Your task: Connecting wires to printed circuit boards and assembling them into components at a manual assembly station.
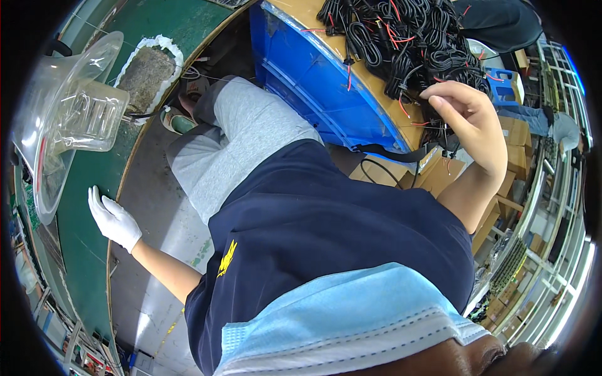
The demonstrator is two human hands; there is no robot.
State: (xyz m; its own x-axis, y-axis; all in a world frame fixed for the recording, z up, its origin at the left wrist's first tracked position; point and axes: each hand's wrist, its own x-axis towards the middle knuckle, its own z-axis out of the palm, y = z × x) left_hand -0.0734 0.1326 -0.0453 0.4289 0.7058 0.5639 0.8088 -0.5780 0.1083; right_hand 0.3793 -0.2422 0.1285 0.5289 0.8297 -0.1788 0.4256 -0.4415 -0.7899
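Note:
My left hand [115, 219], in a white glove, has its fingers stretched out over the green bench top [84, 263]. Nothing shows in it. Closest to it is a clear plastic bin [94, 116], tipped on its side at the bench's far left. My bare right hand [470, 122] is at the edge of a heap of coiled black cables [407, 50] with red wire ends. Its thumb and forefinger are pinched together beside the cables. Whatever is between those fingertips is too small to make out.
The cables lie on a wooden board [376, 88] above a blue plastic crate [320, 75]. A rough stone-like block [148, 75] with a white edge sits on the bench. Cardboard boxes [442, 175] stand at the right, near white racks [552, 276]. Another person's dark sleeve [495, 25] shows at the far right.

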